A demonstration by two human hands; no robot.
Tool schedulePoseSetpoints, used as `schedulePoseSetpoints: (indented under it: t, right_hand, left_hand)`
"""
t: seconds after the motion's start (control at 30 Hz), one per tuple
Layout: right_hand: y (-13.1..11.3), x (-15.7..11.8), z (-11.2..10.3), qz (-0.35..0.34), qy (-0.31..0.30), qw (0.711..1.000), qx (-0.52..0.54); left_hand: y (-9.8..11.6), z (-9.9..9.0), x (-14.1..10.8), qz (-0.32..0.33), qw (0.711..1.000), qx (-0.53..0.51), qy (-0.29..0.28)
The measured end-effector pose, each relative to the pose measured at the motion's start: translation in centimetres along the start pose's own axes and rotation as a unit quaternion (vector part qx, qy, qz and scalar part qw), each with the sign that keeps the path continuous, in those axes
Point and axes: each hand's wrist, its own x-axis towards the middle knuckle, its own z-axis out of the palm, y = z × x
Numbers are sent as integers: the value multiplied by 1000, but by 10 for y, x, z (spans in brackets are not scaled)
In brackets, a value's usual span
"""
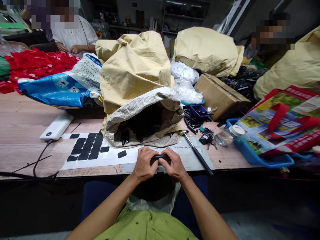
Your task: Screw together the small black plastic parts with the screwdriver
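A short black rod-like piece (159,157) is held level between my two hands at the table's front edge. My left hand (146,164) pinches its left end, and my right hand (173,164) has closed fingers on its right end. Just beyond them lies the open mouth of a woven sack (145,103), dark inside, with several black pieces (125,136) near its lip. Black rounded squares (88,145) lie in rows on a white sheet (107,160) to the left. A hammer (197,153) with a black handle rests right of my hands.
A white power bank (57,127) with a cable is at the left. Keys (212,140), a clear bottle (226,137) and a blue basket (265,160) holding a red bag stand right. Behind are a cardboard box (220,95), red pieces (40,66) and other people.
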Motion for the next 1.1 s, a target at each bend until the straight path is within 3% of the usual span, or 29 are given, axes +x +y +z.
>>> schedulePoseSetpoints:
  t: [1.1]
  right_hand:
    - [6,-1,8,-25,-24,997,-65]
  left_hand:
    - [-10,10,0,8,999,38,2]
